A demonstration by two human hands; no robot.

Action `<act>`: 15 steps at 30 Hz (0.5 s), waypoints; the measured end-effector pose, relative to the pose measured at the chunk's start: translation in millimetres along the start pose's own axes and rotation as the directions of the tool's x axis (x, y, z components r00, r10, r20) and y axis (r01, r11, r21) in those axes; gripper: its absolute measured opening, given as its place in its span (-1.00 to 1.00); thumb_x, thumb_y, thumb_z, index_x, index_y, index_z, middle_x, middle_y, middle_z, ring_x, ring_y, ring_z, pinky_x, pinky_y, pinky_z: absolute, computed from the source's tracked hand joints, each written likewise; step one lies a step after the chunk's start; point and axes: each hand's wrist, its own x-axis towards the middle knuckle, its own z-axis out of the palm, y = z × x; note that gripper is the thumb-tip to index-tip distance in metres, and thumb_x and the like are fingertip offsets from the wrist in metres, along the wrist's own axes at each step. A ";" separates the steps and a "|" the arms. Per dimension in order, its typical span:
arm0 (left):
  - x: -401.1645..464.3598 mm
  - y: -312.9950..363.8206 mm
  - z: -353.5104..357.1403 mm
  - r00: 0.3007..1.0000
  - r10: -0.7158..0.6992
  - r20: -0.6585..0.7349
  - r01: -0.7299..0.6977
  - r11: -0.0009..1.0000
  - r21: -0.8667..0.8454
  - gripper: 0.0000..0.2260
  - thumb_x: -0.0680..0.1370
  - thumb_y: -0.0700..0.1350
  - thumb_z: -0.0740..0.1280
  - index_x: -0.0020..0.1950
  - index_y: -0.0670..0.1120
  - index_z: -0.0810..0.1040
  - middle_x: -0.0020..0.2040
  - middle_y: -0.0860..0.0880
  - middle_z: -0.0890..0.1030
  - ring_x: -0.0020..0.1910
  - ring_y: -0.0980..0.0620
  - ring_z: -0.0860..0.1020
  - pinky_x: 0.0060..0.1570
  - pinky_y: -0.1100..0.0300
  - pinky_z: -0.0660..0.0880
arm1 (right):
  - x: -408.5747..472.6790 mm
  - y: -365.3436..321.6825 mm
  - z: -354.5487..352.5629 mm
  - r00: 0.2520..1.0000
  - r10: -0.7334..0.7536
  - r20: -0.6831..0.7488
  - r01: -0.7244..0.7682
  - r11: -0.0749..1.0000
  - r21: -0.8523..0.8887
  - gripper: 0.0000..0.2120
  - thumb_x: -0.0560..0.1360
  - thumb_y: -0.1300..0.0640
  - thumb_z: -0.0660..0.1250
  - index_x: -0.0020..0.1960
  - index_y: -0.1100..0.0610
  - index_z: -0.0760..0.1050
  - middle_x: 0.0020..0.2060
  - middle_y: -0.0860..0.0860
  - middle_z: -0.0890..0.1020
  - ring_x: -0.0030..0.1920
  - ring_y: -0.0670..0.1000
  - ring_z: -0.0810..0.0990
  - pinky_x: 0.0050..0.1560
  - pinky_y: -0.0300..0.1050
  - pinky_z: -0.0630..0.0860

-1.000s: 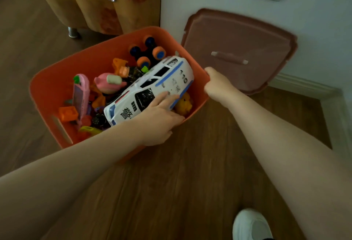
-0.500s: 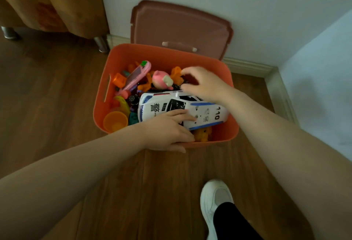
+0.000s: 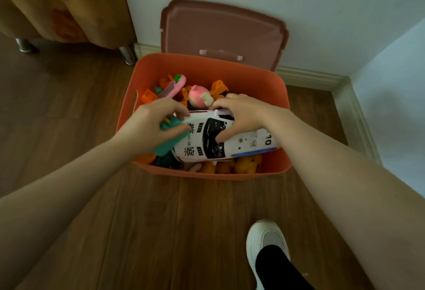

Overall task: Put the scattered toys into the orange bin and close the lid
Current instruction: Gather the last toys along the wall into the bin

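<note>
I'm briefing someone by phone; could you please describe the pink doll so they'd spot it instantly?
Find the orange bin on the wooden floor. Towards its back, just beyond the white police car, lies the pink doll. It is the only round, soft-pink toy among angular orange pieces.

Police car [image 3: 226,139] across heaped orange bin [image 3: 207,69] (lid [image 3: 223,29] upright behind)
</note>
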 end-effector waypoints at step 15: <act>36.6 3.3 40.2 0.893 -0.325 0.311 0.132 0.850 0.511 -0.07 0.30 0.42 0.28 0.50 -0.03 0.07 0.47 -0.05 0.22 0.43 -0.08 0.20 0.39 -0.09 0.16 | -2.7 3.9 15.3 0.996 0.085 -0.007 -0.084 0.961 -0.263 0.21 0.08 -0.45 0.40 0.50 -0.13 -0.20 0.51 0.03 0.08 0.45 0.18 0.15 0.35 0.29 0.12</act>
